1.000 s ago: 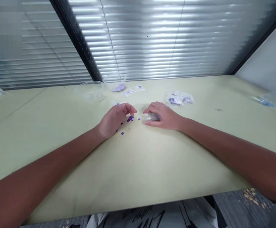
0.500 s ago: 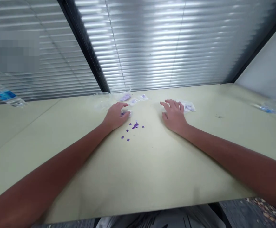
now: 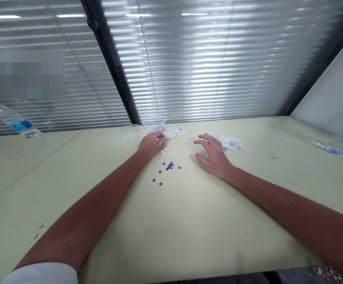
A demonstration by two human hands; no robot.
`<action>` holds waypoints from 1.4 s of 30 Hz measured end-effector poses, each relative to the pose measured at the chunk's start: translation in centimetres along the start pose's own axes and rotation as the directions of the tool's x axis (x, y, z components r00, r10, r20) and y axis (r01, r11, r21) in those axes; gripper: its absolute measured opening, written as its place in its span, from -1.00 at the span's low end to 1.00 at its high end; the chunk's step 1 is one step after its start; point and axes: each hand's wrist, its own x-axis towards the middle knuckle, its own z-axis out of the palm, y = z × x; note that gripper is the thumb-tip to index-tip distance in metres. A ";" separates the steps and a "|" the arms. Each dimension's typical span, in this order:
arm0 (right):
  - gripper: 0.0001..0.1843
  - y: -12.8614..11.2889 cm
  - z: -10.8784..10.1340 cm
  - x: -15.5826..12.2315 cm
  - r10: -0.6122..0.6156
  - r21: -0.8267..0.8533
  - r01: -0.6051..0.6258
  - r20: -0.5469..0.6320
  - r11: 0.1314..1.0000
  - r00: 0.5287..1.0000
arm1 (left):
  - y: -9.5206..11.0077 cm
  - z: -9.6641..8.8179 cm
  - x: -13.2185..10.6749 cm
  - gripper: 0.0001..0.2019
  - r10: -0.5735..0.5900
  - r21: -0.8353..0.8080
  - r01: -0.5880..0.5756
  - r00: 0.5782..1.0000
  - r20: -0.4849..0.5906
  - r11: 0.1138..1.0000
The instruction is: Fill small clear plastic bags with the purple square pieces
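Note:
My left hand (image 3: 152, 144) lies at the back middle of the table, thumb and fingers closed on the edge of a small clear packet (image 3: 170, 136) with purple bits. Below its fingertips lies another small packet (image 3: 164, 150). My right hand (image 3: 212, 157) is open, fingers apart and holding nothing, just left of a larger clear bag (image 3: 231, 143) of purple pieces, which it partly covers. Between the hands and nearer me, small purple squares (image 3: 170, 166) lie in a loose pile, with several scattered around it.
Behind my left hand stand a clear plastic bowl (image 3: 131, 136) and a container with purple pieces (image 3: 159, 128). A third packet (image 3: 181, 131) lies farther back. Water bottles are at the left (image 3: 19, 123) and right (image 3: 341, 144). Window blinds (image 3: 177, 71) rise behind the table.
My left hand has moved forward and closed its fingers at a small packet, uncovering the one below. My right hand has shifted slightly left and toward me. The view has tilted up.

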 end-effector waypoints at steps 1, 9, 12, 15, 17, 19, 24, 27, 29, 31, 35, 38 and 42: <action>-0.57 -0.2 -0.1 0.0 -0.019 0.018 0.019 -0.001 1.000 1.000 | 0.3 -0.4 -0.1 -0.71 -0.010 -0.017 0.010 0.999 -0.032 1.000; -0.34 -1.9 -1.2 0.3 -0.216 0.044 0.222 -0.119 0.974 0.969 | 7.3 -1.6 -1.9 -0.61 -0.275 -0.630 0.251 0.959 0.062 0.735; -0.17 -2.2 -1.3 0.4 -0.316 0.086 0.322 -0.080 0.943 0.946 | 10.0 -0.8 -5.4 -0.58 -0.271 -0.708 0.323 0.944 0.190 0.628; -0.20 -2.1 -1.2 0.3 -0.388 0.195 0.370 0.062 0.908 0.920 | 11.2 0.1 -8.3 -0.55 -0.257 -0.727 0.386 0.922 0.289 0.568; -0.23 -2.0 -1.1 0.3 -0.387 0.239 0.352 0.115 0.905 0.915 | 11.4 0.5 -9.0 -0.53 -0.253 -0.745 0.384 0.923 0.290 0.546; -0.25 -1.9 -1.0 0.2 -0.370 0.228 0.338 0.113 0.913 0.922 | 11.4 0.8 -8.9 -0.53 -0.256 -0.763 0.382 0.923 0.287 0.521; -0.36 -2.0 -0.8 0.2 -0.405 0.148 0.396 0.038 0.906 0.914 | 11.1 1.0 -8.3 -0.51 -0.265 -0.780 0.427 0.903 0.339 0.458; -0.35 -2.2 -0.7 0.2 -0.420 0.098 0.415 0.029 0.904 0.907 | 11.0 1.0 -8.3 -0.51 -0.284 -0.782 0.436 0.897 0.339 0.445; -0.35 -2.3 -0.6 0.2 -0.416 0.067 0.413 0.025 0.908 0.909 | 11.2 1.1 -8.5 -0.49 -0.288 -0.790 0.437 0.896 0.338 0.430; -0.36 -2.4 -0.6 0.1 -0.407 0.047 0.406 0.023 0.913 0.913 | 11.5 1.2 -8.6 -0.49 -0.304 -0.806 0.422 0.899 0.314 0.415; -0.41 -2.8 -0.5 0.2 -0.393 0.070 0.391 0.014 0.918 0.919 | 12.4 1.5 -8.8 -0.48 -0.331 -0.821 0.348 0.920 0.208 0.452; -0.42 -3.0 -0.5 0.2 -0.368 0.124 0.366 -0.002 0.922 0.930 | 12.5 1.7 -8.8 -0.51 -0.280 -0.803 0.291 0.946 0.162 0.519; -0.44 -2.6 -0.4 0.1 -0.330 0.144 0.328 -0.007 0.934 0.944 | 12.0 1.7 -8.6 -0.54 -0.208 -0.747 0.248 0.967 0.149 0.617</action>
